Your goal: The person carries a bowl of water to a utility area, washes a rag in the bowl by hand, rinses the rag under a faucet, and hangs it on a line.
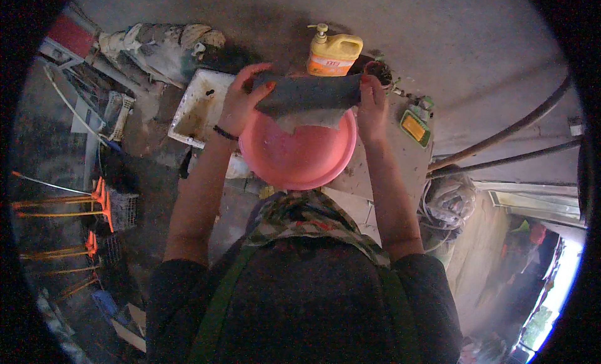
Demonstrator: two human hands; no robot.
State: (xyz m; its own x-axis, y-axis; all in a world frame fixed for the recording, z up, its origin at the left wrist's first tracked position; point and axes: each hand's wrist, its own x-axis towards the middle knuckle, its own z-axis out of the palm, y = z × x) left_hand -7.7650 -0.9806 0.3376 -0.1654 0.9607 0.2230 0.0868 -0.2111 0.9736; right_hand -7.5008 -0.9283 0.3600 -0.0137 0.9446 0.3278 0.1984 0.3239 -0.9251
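Note:
A dark grey cloth (pixel 312 94) with a paler grey lower edge stretches between my two hands. My left hand (pixel 242 103), with a dark band at the wrist, grips its left end. The right end is pinched in my right hand (pixel 374 103). Below the cloth is a pink plastic basin (pixel 296 160), its far part hidden behind the fabric. Whether the basin holds water I cannot tell.
Behind the cloth stands a yellow pump-top jug (pixel 334 54), beside a potted plant (pixel 379 73). A green dish with a yellow block (pixel 415 128) lies to the right. Left are a stained white sink (pixel 188 129) and orange-handled tools (pixel 101 199). Pipes (pixel 507 143) run along the right.

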